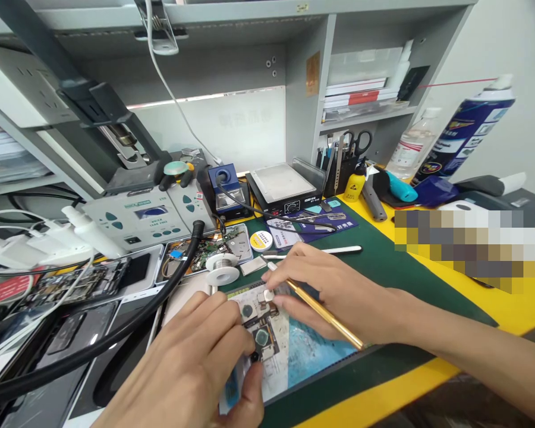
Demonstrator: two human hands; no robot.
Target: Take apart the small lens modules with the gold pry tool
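My left hand is closed at the front of the work area, thumb and forefinger on either side of a small black knob. My right hand grips a slim gold-handled pen-like tool, which slants across the palm with its pale end up by the forefinger. Between the two hands are small electronic parts, some with round dark faces, on a worn printed mat coloured white and blue. Close to my right thumb is a small white block. My left fingers hide part of the parts.
A solder spool stands beyond my left hand, near a tray of circuit boards. A thick black hose crosses the left side over several phones. Behind are a soldering station, a hot plate and a white stylus.
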